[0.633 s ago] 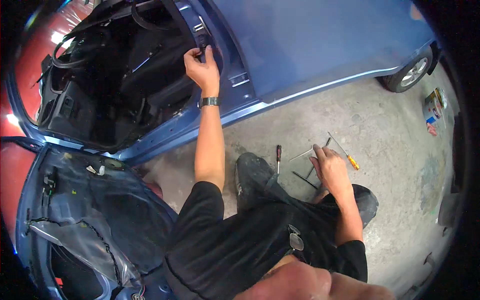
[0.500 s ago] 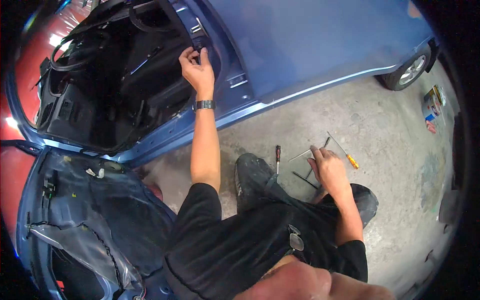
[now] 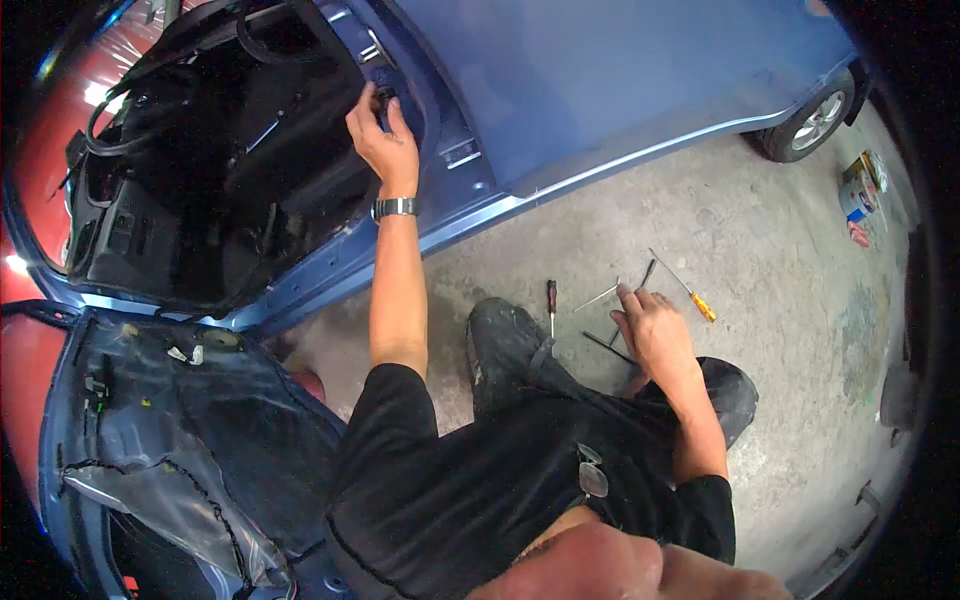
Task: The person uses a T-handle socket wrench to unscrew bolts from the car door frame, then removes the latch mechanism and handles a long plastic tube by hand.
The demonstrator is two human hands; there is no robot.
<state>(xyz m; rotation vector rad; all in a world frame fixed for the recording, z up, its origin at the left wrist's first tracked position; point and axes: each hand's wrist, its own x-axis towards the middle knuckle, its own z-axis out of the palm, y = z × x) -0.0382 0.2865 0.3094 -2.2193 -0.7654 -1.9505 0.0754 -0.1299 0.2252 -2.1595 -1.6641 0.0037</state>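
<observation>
My left hand (image 3: 386, 143) reaches up to the blue car's door pillar. Its thumb and fingers close around a small black part (image 3: 384, 95) below the metal door striker (image 3: 371, 48); the fingers partly hide this part. At my bent knee, my right hand (image 3: 658, 335) hangs with loosely curled fingers, thumb and index finger apart, and no tool shows in its grasp. Near its fingertips lie a thin metal rod (image 3: 597, 298) and a black T-shaped tool (image 3: 608, 346), partly covered by the hand. A screwdriver with a dark red handle (image 3: 552, 297) lies left of them.
An orange-handled screwdriver (image 3: 704, 307) lies on the concrete floor (image 3: 780, 260). The opened car door (image 3: 150, 400), with clear plastic film and loose wiring, stands at lower left. A can (image 3: 858, 197) sits at far right beyond the rear wheel (image 3: 812, 125).
The view has shifted slightly. My left hand's fingers have straightened a little around the black part, and its wrist has tilted. My right hand has hardly moved.
</observation>
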